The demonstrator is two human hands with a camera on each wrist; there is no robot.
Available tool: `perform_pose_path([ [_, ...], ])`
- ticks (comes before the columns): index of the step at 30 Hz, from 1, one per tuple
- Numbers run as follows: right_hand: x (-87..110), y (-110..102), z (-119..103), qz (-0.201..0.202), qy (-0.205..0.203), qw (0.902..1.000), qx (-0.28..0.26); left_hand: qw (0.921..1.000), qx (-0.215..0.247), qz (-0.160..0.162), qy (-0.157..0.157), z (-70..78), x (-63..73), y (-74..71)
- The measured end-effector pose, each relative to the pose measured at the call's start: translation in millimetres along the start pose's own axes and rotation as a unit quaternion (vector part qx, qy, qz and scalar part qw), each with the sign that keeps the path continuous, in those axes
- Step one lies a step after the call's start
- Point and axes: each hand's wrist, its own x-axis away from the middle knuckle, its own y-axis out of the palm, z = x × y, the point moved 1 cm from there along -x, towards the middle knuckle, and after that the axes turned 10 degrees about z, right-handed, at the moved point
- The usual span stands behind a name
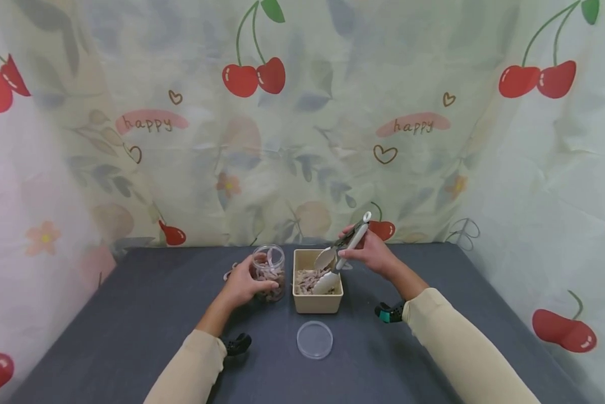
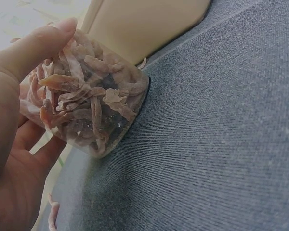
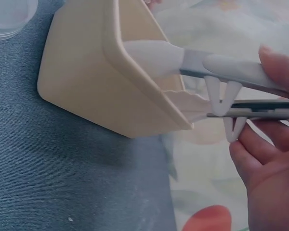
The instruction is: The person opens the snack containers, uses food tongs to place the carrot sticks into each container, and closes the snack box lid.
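Note:
My left hand [image 1: 245, 281] grips a clear plastic jar [image 2: 98, 91] around its side, thumb in front. Pale brownish dried strips [image 2: 94, 108] fill the lower part of the jar, which has no lid on. My right hand [image 1: 375, 257] holds a pair of tongs [image 1: 354, 242] with white heads and grey handles. The tong heads [image 1: 326, 282] reach down into a beige rectangular bin [image 1: 317, 304] and stand apart from each other. More of the same strips [image 1: 304, 279] lie inside the bin. In the right wrist view the bin's wall hides the tips of the tongs.
A clear round lid [image 1: 314, 340] lies on the dark grey cloth in front of the bin. One loose strip [image 2: 53, 211] is on the cloth beside the jar. A patterned curtain [image 1: 302, 140] with cherries hangs behind and at both sides of the table.

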Motion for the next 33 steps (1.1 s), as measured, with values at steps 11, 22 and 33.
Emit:
perform_pose_path([
  [11,4.0,6.2,7.6,0.051,0.001,0.9985,-0.017,1.0000,-0.002,0.001,0.004,-2.2,-0.4,0.5],
  [22,7.8,8.2,16.8,0.067,0.001,0.9963,-0.053,1.0000,-0.005,0.004,0.000,-0.9,-0.4,-1.4],
  [33,14.0,9.2,24.4,0.065,0.031,0.9936,-0.087,1.0000,0.001,-0.002,0.001,-0.3,-0.8,-0.2],
])
